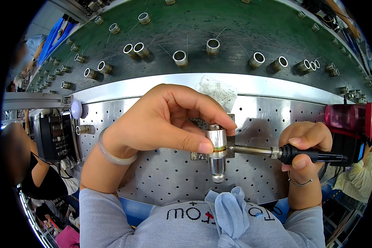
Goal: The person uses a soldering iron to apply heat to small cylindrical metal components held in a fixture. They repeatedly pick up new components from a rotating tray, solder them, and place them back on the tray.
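Gripping metal cylinder [216,140] left hand [161,120] | right hand [304,140] soldering iron [277,152]

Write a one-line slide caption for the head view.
Left hand steadies a small metal cylinder while right hand holds a soldering iron against its side.

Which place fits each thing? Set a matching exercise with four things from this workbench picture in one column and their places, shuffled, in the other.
Things:
1. metal cylinder
2. soldering iron
3. pale bangle
4. metal rings

Places:
A. on the green belt
B. pinched in the left hand
C. round the left wrist
D. held in the right hand, tip at the cylinder

Pairs: 1-B, 2-D, 3-C, 4-A
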### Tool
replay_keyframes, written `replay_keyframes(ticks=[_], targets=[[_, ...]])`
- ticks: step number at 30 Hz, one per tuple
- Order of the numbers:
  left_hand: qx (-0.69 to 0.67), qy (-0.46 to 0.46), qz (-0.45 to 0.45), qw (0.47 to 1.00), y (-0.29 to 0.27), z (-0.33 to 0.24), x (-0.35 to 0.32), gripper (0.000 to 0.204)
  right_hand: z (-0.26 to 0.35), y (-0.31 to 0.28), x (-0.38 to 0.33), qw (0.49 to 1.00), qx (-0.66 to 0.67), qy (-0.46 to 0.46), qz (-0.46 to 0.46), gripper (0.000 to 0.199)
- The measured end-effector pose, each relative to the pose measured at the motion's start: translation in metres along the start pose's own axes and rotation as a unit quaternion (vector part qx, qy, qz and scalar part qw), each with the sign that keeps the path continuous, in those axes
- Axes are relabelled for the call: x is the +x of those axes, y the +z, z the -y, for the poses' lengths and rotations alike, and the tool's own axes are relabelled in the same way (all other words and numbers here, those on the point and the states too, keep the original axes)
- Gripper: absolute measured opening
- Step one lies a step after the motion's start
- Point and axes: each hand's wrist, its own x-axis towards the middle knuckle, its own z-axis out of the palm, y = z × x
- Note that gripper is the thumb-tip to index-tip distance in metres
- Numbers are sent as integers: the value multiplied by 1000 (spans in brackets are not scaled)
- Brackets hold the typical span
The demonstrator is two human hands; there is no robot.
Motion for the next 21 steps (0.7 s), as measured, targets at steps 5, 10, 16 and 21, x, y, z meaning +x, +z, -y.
replay_keyframes(ticks=[5, 10, 16, 21], targets=[[-9, -1, 6, 1000, -3, 3, 0, 37, -2, 6, 1, 999, -17, -36, 2, 27], [-5, 5, 12, 1000, -3, 3, -1, 38, 2, 2, 2, 998, 36, -13, 42, 28], [21, 24, 9, 999, -7, 4, -2, 53, 2, 3, 2, 1000, 16, -5, -10, 27], [15, -47, 4, 999, -8, -2, -3, 53, 3, 4, 0, 999, 34, 24, -28, 28]])
